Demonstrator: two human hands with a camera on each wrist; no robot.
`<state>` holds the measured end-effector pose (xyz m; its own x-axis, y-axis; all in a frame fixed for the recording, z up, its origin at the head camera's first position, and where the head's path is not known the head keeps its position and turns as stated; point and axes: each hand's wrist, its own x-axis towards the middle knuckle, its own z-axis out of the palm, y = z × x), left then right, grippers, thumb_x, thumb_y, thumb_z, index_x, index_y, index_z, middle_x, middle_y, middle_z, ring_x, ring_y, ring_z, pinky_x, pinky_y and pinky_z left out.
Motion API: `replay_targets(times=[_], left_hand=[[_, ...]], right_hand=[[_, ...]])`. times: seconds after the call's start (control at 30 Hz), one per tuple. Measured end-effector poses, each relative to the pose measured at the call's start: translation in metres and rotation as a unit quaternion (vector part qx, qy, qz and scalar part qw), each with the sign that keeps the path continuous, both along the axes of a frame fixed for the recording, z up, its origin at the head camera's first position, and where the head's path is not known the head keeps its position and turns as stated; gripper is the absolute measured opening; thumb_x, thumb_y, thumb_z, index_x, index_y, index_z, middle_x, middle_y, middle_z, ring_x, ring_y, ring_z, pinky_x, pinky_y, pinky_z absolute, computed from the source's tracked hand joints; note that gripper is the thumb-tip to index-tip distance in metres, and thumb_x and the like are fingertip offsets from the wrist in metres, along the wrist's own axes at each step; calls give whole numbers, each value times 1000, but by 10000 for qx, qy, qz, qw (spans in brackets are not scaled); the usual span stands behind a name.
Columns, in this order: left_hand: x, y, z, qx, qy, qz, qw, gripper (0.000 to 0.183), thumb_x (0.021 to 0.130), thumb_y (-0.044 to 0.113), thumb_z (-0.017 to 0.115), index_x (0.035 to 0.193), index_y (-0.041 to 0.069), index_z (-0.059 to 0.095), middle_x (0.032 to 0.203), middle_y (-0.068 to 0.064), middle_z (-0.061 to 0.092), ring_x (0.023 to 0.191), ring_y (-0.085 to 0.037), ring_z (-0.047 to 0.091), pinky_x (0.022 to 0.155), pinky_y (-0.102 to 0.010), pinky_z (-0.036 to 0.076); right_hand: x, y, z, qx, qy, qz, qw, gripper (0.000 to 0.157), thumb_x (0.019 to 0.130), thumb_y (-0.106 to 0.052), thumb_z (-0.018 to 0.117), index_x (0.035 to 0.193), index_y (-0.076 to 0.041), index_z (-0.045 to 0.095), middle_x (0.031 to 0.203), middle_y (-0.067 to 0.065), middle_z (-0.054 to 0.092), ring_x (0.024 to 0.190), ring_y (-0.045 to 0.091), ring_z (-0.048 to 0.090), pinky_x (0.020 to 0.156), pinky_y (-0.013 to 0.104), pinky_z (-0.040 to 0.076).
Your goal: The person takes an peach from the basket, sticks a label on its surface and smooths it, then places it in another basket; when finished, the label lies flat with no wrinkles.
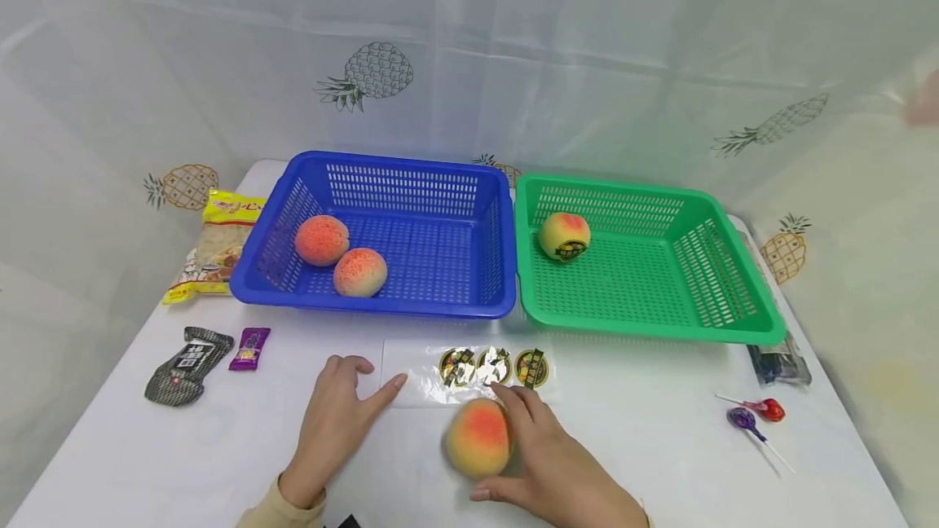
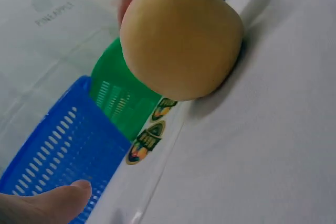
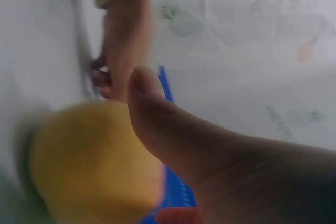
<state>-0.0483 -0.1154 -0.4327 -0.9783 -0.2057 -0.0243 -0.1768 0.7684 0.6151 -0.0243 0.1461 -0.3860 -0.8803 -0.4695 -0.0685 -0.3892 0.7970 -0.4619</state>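
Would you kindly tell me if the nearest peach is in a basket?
Out: the peach is by the right hand, apart from the blue basket and green basket.

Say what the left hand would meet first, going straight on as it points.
The left hand likely meets the near wall of the blue rectangular plastic basket; the thumb overlaps the pale rectangular sticker sheet in the head view and might brush it sooner, but height is unclear.

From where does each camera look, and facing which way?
Head: on the head, facing forward and down at the table peach; left hand and right hand show.
Left wrist: on that wrist, facing the table peach; part of each hand shows.
Right wrist: on that wrist, facing the table peach; right thumb and left arm show.
Both wrist views share table peach and blue basket.
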Motion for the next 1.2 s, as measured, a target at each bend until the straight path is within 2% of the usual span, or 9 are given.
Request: replay_targets(times=[0.2, 0.3, 0.37, 0.47, 0.53, 0.6, 0.7, 0.9, 1.2], left_hand=[[-8, 7, -7, 302, 225, -63, 9993, 37, 65, 54, 70, 72, 18, 62, 72, 1, 48, 69, -13, 42, 64, -30, 26], [-10, 8, -5, 1482, -316, -260, 9881, 33, 69, 51, 68, 74, 19, 57, 75, 3, 48, 71, -11, 42, 66, -29, 28], [-12, 7, 0, 2644, -753, -395, 9607, 36, 74, 47, 65, 81, 14, 52, 78, 1, 47, 73, -11, 43, 67, -26, 31], [-14, 6, 10, 4220, -1360, -586, 8944, 41, 83, 40, 57, 97, 6, 41, 88, -9, 50, 82, -18, 46, 74, -28, 34], [-16, 6, 16, 4922, -1539, -749, 8535, 46, 87, 37, 51, 115, 4, 34, 111, -16, 46, 105, -23, 42, 90, -35, 32], [-17, 8, 21, 5362, -1582, -869, 8246, 50, 90, 37, 45, 124, 6, 27, 128, -17, 37, 119, -26, 35, 98, -39, 29], [-19, 12, 27, 5772, -1536, -869, 7973, 50, 93, 39, 39, 132, 13, 23, 137, -10, 27, 125, -24, 30, 100, -39, 30], [-19, 21, 31, 6226, -1321, -567, 7693, 50, 91, 41, 41, 133, 18, 27, 132, -3, 34, 122, -19, 35, 100, -38, 31], [-15, 26, 33, 6933, -1637, -500, 7001, 57, 90, 44, 42, 137, 19, 22, 138, -2, 29, 129, -20, 27, 104, -41, 26]], right_hand=[[-4, 16, 13, -741, 401, -529, 9950, 78, 72, -57, 60, 136, -25, 29, 132, -9, 31, 118, 8, 37, 83, 30, 46], [-8, 19, 17, -1086, 636, -877, 9882, 65, 79, -47, 60, 133, -23, 34, 128, -9, 35, 108, 5, 41, 72, 25, 47], [-12, 18, 19, -1179, 856, -1038, 9839, 56, 82, -43, 58, 129, -21, 39, 125, -7, 39, 103, 7, 43, 69, 25, 46], [-17, 11, 20, -1109, 1184, -1168, 9798, 47, 84, -42, 56, 124, -20, 45, 120, -6, 44, 103, 8, 44, 72, 27, 46], [-20, 6, 20, -1143, 1372, -1086, 9779, 42, 84, -40, 57, 121, -21, 49, 117, -7, 46, 103, 8, 44, 77, 28, 45], [-23, -1, 20, -1208, 1591, -926, 9755, 38, 84, -37, 58, 117, -21, 51, 114, -8, 48, 103, 8, 44, 82, 26, 41], [-28, -10, 20, -1369, 1932, -637, 9695, 33, 82, -29, 62, 113, -19, 55, 112, -8, 51, 103, 9, 45, 88, 24, 36], [-35, -27, 18, -1275, 2073, -149, 9698, 36, 81, -23, 64, 114, -14, 57, 117, -3, 53, 110, 15, 46, 96, 25, 33], [-45, -36, 6, -1335, 2385, 131, 9618, 42, 77, -27, 68, 116, -14, 57, 117, -4, 57, 111, 12, 49, 97, 26, 33]])
